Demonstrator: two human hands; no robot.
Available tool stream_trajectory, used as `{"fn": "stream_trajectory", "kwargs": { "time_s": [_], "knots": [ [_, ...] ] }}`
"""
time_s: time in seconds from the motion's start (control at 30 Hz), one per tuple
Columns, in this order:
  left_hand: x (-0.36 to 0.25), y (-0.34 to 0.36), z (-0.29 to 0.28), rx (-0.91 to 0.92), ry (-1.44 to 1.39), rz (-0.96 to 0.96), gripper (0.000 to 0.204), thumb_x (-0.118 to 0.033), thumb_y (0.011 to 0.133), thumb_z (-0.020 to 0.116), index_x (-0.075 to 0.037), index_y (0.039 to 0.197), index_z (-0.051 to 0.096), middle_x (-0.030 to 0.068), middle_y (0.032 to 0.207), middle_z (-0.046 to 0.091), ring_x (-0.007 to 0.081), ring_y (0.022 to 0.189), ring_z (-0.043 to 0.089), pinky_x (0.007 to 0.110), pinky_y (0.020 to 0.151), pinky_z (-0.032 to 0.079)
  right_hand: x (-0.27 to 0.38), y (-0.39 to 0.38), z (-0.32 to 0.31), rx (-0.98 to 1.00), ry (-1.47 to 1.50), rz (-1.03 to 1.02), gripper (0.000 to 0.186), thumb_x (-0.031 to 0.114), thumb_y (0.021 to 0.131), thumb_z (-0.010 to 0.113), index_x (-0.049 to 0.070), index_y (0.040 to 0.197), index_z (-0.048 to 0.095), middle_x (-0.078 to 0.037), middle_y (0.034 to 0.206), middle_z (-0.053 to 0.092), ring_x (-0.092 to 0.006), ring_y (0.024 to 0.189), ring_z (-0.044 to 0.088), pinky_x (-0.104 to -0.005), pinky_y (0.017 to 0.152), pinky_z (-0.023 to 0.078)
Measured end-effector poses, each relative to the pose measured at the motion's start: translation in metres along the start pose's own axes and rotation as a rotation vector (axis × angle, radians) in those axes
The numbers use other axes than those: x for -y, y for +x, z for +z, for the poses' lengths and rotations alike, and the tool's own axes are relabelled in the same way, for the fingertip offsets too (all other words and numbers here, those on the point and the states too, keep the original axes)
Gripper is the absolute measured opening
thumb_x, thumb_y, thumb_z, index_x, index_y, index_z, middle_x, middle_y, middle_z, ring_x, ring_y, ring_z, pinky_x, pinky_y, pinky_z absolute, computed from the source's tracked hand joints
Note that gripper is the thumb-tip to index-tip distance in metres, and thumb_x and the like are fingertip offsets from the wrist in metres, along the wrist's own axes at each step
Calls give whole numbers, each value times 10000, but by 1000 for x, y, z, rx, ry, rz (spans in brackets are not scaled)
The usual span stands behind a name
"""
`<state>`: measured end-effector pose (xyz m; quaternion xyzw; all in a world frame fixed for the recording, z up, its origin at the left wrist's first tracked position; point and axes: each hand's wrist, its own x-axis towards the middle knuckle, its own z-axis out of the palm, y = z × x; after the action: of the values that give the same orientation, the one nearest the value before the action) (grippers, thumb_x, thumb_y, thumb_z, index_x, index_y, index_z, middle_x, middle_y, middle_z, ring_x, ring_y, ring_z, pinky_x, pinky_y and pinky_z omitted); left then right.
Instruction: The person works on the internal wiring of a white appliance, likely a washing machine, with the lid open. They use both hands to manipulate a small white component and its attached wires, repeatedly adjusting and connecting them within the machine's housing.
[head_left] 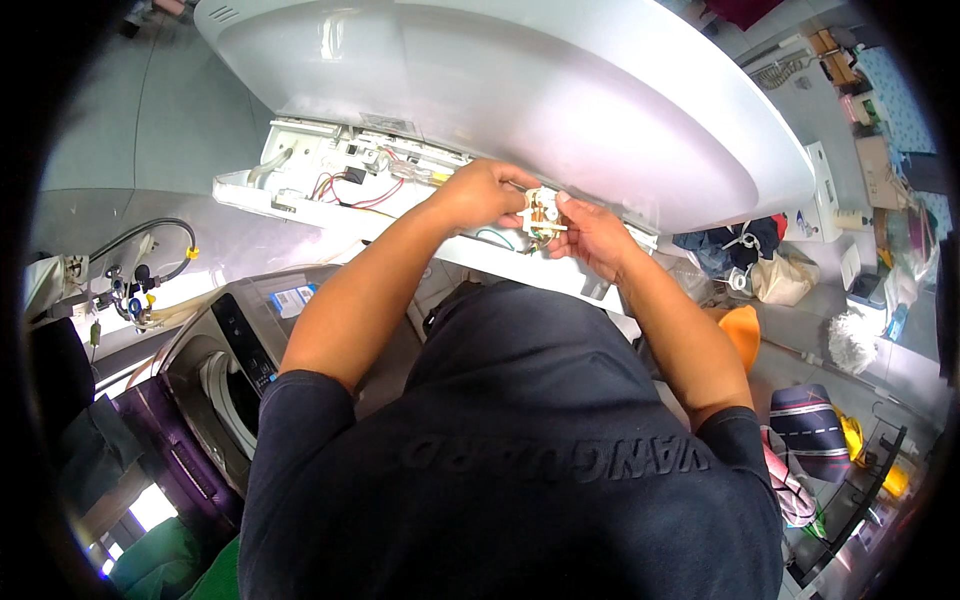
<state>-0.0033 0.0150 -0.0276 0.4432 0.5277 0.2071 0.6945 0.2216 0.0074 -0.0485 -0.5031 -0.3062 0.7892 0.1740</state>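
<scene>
Between my two hands is a small cream-and-brass mechanism (543,215) with wires beneath it; it looks like an appliance timer. My left hand (487,195) grips its left side with bent fingers. On the right side, the thumb and fingers of my right hand (594,232) close round it. Both hands are over an opened white control panel housing (250,196). Red wires (388,196) and a small black block (354,175) show inside the housing to the left of my left hand. My fingers hide part of the mechanism.
A large glossy white appliance cover (540,90) rises just beyond the housing. At left stand a grey front-loading washer (225,370) and a tap with a black hose (150,225). Clothes (735,245) and a white fluffy duster (852,343) are on the right.
</scene>
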Motion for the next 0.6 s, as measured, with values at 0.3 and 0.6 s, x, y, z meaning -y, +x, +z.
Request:
{"fn": "stream_trajectory", "kwargs": {
  "time_s": [0.3,0.6],
  "knots": [
    [4,-7,-4,-169,-365,-26,333,-208,981,556,24,1218,585,105,1105,585,184,1007,611,316,871,577,-2,-2,0,63,13,-19,381,364,1022,555,15,1174,579,-73,974,646,-120,714,616,-272,680,566],
    [-2,-35,2,-47,-765,179,385,-338,1028,488,-47,783,547,46,661,514,171,617,520,372,873,544,0,-2,-1,67,3,-22,359,352,1023,560,24,1168,586,-64,948,647,-115,691,610,-270,668,553]
  ]
}}
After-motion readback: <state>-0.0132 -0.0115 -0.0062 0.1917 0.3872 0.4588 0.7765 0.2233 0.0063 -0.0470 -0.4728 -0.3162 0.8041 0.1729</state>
